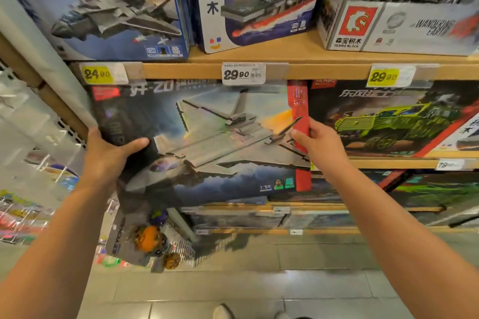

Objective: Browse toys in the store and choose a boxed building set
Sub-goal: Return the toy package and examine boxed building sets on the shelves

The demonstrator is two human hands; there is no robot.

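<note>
Below the shelf edge (324, 70), both hands, left (103, 160) and right (320, 145), grip the blurred jet box (207, 142).

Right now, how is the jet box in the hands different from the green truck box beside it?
The jet box is gripped by the left hand and the right hand and sits tilted; the green truck box stands on its shelf, touched by no hand. The jet box shows a grey fighter jet, the green truck box a green truck. Both have a red strip and Chinese lettering.
</note>
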